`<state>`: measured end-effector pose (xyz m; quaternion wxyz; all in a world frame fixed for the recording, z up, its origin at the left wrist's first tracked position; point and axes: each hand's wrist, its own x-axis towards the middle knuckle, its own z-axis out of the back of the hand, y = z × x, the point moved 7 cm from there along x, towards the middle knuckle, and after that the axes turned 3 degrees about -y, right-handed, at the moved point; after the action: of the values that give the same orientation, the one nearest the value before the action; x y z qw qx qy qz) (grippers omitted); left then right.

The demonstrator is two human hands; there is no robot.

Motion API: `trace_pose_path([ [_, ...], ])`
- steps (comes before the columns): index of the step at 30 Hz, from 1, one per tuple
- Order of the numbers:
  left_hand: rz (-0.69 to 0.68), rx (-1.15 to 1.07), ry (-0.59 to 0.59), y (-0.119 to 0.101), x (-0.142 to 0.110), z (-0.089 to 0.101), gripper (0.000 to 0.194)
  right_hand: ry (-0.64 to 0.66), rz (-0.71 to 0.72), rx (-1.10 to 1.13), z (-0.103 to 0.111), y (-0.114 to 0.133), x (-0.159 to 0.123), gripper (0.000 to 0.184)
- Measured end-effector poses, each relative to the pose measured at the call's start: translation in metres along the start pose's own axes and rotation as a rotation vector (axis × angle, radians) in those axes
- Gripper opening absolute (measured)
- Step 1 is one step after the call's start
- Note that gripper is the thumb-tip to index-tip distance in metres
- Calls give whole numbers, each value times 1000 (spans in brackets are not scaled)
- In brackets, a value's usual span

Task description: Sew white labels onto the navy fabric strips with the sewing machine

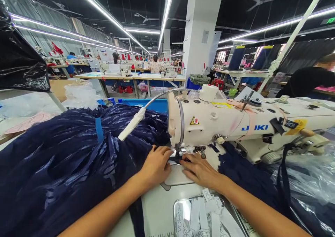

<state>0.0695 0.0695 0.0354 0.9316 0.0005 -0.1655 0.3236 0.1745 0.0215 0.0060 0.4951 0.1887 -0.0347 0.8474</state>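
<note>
A white sewing machine (206, 116) with a long arm stands in front of me, its presser foot (179, 152) low over the bed. My left hand (156, 164) is just left of the foot, fingers curled down onto navy fabric (171, 159). From the right, my right hand (200, 169) reaches the same fabric, fingertips pressing at its edge close to the needle area. Most of the piece between the hands is hidden by fingers and foot. Below the right hand, a metal tray (175, 212) holds several white printed labels (202, 216).
A big heap of navy garments (78, 167), tied with a blue strip (99, 129), fills the left side. More navy fabric (246, 177) and clear plastic (300, 174) lie right. A lamp on a bendy neck (132, 123) hangs left of the machine head. A person in black (306, 78) is at far right.
</note>
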Motion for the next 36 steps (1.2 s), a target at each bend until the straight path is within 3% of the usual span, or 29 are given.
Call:
trace_pose_path([
  [4,-110,98,7,-18,-2,-13,17,2,-20,42,-1,-5,1,32],
  [11,-179,116,-9,-17,-6,-19,13,-106,-39,228,3,-18,-1,27],
  [21,-261,41,-31,-16,-14,-24,19,-138,151,-66,9,0,-5,30],
  [36,-203,80,113,-12,-18,-28,36,-112,138,-117,6,2,-2,29],
])
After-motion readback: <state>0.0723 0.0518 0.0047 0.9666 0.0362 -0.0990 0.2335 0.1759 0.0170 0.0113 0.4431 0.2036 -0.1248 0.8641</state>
